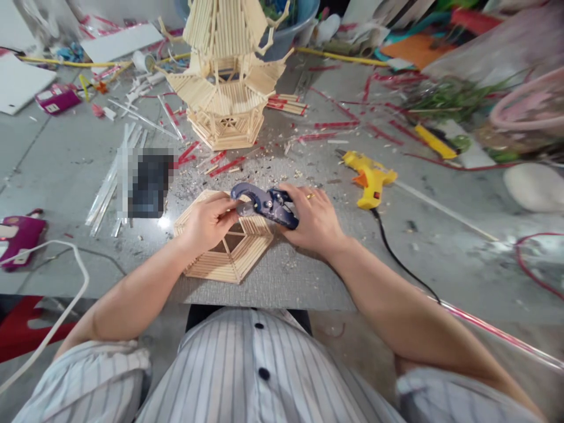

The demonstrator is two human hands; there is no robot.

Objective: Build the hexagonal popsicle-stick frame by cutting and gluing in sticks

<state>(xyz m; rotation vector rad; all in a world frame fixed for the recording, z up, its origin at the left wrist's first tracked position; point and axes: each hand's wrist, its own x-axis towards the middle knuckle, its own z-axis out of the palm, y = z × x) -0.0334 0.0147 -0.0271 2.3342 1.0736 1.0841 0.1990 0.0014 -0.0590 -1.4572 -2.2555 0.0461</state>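
My right hand (315, 220) is wrapped round the handles of a dark blue pair of hand cutters (268, 202) with a curved jaw. The jaw points left, toward my left hand (209, 220). Thumb and fingers of that left hand are pinched together right at the jaw; what they hold, if anything, is hidden behind the fingertips. Beneath both hands a polygonal frame of thin wooden sticks (220, 267) lies flat on the grey table, with spokes across its open middle. My left forearm and hand cover part of it.
A tiered stick pagoda (227, 100) stands at the back. A yellow glue gun (368, 179) with a black cord lies right of my hands. Clear glue sticks (110, 182) lie beside a blurred dark rectangle (152, 182) on the left. Red scraps litter the table, and a blue basin (291, 29) stands behind.
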